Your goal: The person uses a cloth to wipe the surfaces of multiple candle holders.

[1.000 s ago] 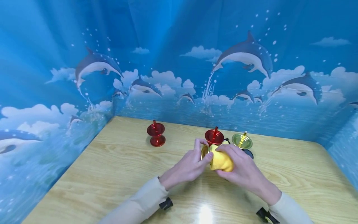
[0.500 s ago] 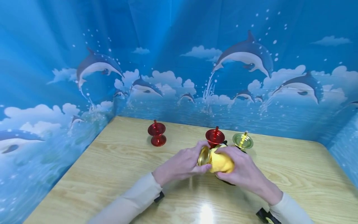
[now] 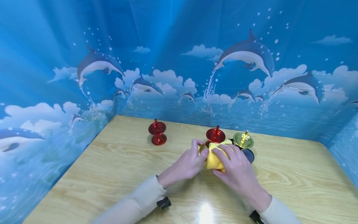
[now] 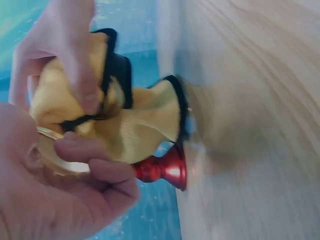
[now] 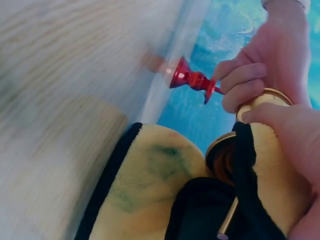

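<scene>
My left hand (image 3: pixel 190 163) grips the rim of a gold candle holder (image 5: pixel 265 96) by its round base, held above the table. A yellow cloth with black edging (image 3: pixel 214 160) is wrapped about the holder's middle. Over the cloth, my right hand (image 3: pixel 237 169) curls its fingers and presses it against the metal. The right wrist view shows the holder's second dish (image 5: pixel 220 159) and a thin gold rod, partly covered by cloth folds. Dark stains mark the cloth there. Most of the holder is hidden in the head view.
Two red candle holders stand toward the back, one at left (image 3: pixel 158 133) and one just behind my hands (image 3: pixel 216 135). A greenish-gold holder (image 3: pixel 242 140) stands right of them. A dark rounded piece (image 3: pixel 248 155) shows beside my right hand. Behind the wooden table (image 3: pixel 117 168) hangs a dolphin-print curtain (image 3: pixel 173 62).
My left hand has turned the gold candle holder back and forth; its round base faced the head camera half a second ago and is now mostly hidden. My right hand has shifted left with the cloth.
</scene>
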{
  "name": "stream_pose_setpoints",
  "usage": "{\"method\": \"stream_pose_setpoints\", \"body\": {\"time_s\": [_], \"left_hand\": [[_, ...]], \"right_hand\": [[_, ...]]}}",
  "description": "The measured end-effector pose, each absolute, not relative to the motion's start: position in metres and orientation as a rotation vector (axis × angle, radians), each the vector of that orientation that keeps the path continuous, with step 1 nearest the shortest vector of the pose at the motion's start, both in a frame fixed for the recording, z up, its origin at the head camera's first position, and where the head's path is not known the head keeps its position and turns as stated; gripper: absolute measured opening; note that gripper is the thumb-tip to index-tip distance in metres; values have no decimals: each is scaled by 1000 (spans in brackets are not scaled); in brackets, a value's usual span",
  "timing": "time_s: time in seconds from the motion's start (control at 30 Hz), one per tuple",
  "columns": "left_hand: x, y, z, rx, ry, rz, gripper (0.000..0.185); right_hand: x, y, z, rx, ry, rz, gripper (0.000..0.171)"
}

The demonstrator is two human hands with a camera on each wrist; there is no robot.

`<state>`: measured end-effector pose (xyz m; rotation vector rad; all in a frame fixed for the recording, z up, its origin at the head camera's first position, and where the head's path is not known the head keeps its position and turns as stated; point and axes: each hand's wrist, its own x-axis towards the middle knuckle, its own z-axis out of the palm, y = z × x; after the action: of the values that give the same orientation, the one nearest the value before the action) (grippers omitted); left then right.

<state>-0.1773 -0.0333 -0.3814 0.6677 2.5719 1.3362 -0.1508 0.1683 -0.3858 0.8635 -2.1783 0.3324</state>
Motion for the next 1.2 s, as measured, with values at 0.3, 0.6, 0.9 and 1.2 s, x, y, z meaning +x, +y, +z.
{"method": "stream_pose_setpoints", "body": {"time_s": [0.3,0.6,0.9,1.2], "left_hand": [[-182,-44,-378,704,2467,1297,60],[-191,-62,-382,1230,2609,1017,63],[-186,-52,-390,1204,2601,1252,67],[-178,-39,-384,746,2530,1474,83]], "right_hand": [[-156,168,-383,888,-2157,376,69],[-153,175,-376,922,-2263,482,69],[-146,167,-373,888,-2195,398,66],[-149,162,-374,870,-2142,291,71]]}}
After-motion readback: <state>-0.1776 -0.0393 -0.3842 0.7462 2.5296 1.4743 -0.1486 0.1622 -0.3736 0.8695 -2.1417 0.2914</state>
